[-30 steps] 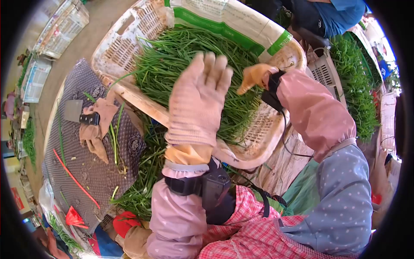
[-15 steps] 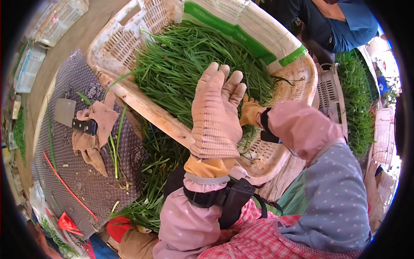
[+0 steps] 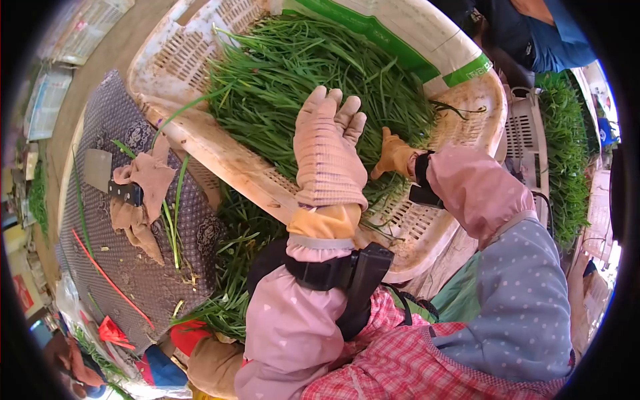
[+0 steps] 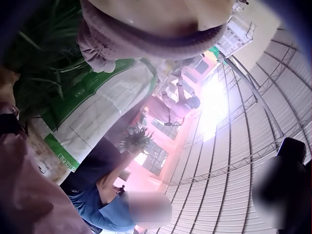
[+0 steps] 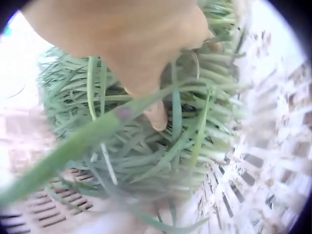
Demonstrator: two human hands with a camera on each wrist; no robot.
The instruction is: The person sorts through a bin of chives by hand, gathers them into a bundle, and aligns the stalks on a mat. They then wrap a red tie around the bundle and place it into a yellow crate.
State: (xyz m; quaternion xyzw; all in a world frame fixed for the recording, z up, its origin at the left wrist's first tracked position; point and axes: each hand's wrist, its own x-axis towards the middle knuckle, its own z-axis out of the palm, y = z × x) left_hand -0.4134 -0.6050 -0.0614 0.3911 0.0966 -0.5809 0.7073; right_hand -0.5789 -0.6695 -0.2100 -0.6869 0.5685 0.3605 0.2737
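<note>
Long flat green leaves, like Chinese chives [image 3: 267,73], fill a dirty white plastic crate [image 3: 220,157]. My left hand [image 3: 330,150], in a pale knitted glove with thin stripes, is held over the pile in the head view, its fingers loosely bent with nothing in them. At the crate's right end, my right hand [image 3: 395,157] in an orange glove is down among the chives. The right wrist view shows a gloved digit [image 5: 157,117] pointing into the leaves; the other fingers are mostly hidden, and I cannot tell whether they grip a bunch.
A cleaver [image 3: 99,170] lies on a rag [image 3: 150,177] on a patterned padded surface [image 3: 107,267] at the left, beside loose stalks and a red strip [image 3: 110,277]. A printed bag [image 3: 427,33] lines the crate's far side. A person in blue [image 3: 563,40] sits beyond.
My right hand has come down from above the crate into the chives at its right end. My left hand stays raised over the pile, moving slightly. The head view has shifted a little.
</note>
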